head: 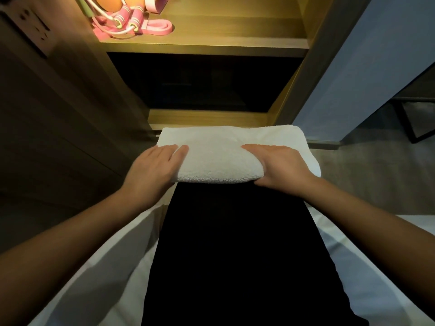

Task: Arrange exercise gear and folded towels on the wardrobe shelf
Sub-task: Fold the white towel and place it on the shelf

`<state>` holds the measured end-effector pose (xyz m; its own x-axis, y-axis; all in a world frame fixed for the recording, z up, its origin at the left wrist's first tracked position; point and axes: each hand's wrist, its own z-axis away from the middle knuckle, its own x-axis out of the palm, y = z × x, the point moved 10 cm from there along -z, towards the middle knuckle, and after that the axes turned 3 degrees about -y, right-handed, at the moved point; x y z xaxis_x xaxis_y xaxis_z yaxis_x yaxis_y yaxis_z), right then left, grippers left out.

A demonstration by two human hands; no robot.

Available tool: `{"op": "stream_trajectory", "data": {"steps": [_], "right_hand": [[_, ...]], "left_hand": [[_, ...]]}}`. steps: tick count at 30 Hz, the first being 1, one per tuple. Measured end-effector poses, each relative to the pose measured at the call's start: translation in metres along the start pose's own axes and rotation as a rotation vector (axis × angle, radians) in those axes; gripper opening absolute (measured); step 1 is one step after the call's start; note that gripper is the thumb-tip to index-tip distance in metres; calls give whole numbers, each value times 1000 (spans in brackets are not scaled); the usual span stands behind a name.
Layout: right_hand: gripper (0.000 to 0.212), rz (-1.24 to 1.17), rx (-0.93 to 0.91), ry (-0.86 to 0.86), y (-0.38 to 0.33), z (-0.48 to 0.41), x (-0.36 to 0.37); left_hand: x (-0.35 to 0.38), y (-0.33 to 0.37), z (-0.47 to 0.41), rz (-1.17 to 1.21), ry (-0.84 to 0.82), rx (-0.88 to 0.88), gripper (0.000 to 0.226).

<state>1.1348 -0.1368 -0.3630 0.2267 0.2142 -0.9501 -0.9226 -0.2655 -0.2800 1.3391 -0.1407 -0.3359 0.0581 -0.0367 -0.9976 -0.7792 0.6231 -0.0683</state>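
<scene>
Near side of the towel [219, 158]: black-clad lap [235, 255], flanked left and right by white bedding [98, 278].
Left hand [156, 165]: lies on the towel's left end, fingers straight and flat, thumb on top; presses down, grips nothing.
Right hand [280, 168]: rests on the towel's right part, on the lower layer just beside the end of the upper fold; fingers straight, laid flat, curled round nothing.
Towel: white, thick, folded; sits at the far end of the lap, lower layer sticking out to the right.
Right of the towel: grey floor [364, 165].
Just beyond the towel: wooden bottom ledge [207, 117] of the wardrobe, lit.
Farther beyond the towel: dark compartment [200, 83], then the lit wardrobe shelf [235, 38] above it.
Shelf's left end, well apart from the towel: pink skipping rope [127, 22], pink band [160, 27] touching it, orange ball [110, 4] behind, cut off by the frame.
Far left of the towel: wall socket [35, 27] on a dark panel.
</scene>
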Motion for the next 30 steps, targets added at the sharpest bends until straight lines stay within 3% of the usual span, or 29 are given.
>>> {"op": "stream_trajectory", "data": {"steps": [4,10,15,18,21,26,30], "right_hand": [[62,-73,23,-45,6,-3,0],[61,-35,43,-46,6,-6,-4],[58,0,29,-54,-4,-5,-5],[62,62,11,-43,-11,-4,-3],[77,80,16,-43,-6,9,4],[45,29,19,92,10,26,-11],[44,45,10,87,18,23,-12]], "left_hand": [[-7,-6,3,8,-18,136,62],[2,-22,-4,101,-122,69,65],[26,16,-32,14,-240,-27,105],[27,65,-57,20,-140,0,77],[12,63,-65,52,-3,-12,47],[17,56,-67,64,-36,-22,48],[17,50,-69,60,-42,-40,47]]}}
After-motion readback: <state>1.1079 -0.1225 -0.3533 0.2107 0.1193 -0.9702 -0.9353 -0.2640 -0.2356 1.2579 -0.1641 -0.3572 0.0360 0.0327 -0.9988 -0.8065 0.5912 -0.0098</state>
